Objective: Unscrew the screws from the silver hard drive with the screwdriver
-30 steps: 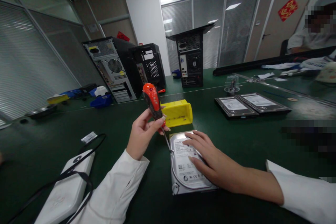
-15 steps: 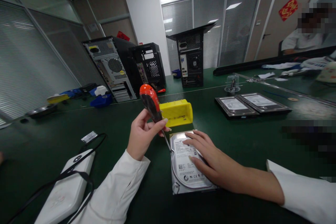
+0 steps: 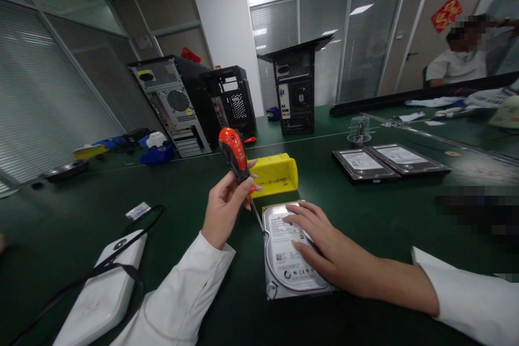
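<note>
The light is dim and grey, with white glare patches in the glass partition (image 3: 320, 16) and a pale sheen on the hard drive (image 3: 287, 264). Wide-angle distortion leans the outer verticals; pixel blocks (coarse ones) mask patches at the right.

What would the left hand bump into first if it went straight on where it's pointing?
Probably the yellow bin, which looks to be beyond the left hand. Depth is unclear here, so the hand might pass above it instead.
</note>
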The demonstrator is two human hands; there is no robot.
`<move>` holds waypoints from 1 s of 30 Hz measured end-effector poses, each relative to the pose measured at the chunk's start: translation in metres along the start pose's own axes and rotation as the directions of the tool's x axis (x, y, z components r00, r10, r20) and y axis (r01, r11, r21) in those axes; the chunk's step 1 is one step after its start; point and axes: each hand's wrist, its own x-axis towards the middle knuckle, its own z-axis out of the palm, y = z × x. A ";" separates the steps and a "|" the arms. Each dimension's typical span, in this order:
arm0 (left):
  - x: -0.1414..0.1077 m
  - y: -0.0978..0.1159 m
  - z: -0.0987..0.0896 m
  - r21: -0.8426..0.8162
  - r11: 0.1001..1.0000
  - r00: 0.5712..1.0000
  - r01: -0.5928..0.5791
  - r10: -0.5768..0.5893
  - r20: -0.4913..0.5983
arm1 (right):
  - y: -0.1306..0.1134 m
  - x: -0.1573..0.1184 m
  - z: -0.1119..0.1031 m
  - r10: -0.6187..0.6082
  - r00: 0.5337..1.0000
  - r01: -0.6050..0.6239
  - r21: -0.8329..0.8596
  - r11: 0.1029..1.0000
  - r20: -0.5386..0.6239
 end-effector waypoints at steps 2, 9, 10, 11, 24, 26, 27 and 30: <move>0.000 0.000 -0.001 0.038 0.999 1.000 -0.011 0.011 0.009 | 0.000 0.000 0.000 0.010 1.000 -0.010 -0.001 1.000 0.009; -0.002 0.002 0.002 -0.020 0.999 0.999 -0.036 0.037 0.040 | -0.001 0.000 0.001 0.005 1.000 -0.005 -0.003 1.000 -0.016; -0.002 0.003 0.003 -0.030 0.999 0.998 -0.041 0.042 0.038 | -0.001 0.000 0.001 0.012 1.000 -0.013 -0.011 1.000 -0.010; -0.003 0.003 0.003 -0.038 0.998 0.998 -0.045 0.047 0.039 | -0.002 0.001 0.001 0.022 1.000 -0.022 -0.019 1.000 -0.003; 0.002 0.001 0.001 0.023 0.996 0.994 -0.091 0.092 -0.054 | 0.000 0.000 0.001 -0.005 1.000 0.005 -0.011 1.000 -0.009; 0.002 0.000 0.000 0.025 0.995 0.994 -0.092 0.094 -0.065 | 0.000 0.000 0.000 0.014 1.000 -0.014 -0.013 1.000 0.000; 0.002 -0.001 0.000 0.028 0.995 0.993 -0.093 0.095 -0.068 | 0.000 0.000 0.000 0.020 1.000 -0.020 -0.015 1.000 0.006; 0.002 -0.001 0.000 0.038 0.993 0.991 -0.110 0.113 -0.074 | 0.000 -0.001 0.000 0.023 1.000 -0.023 -0.024 0.999 0.011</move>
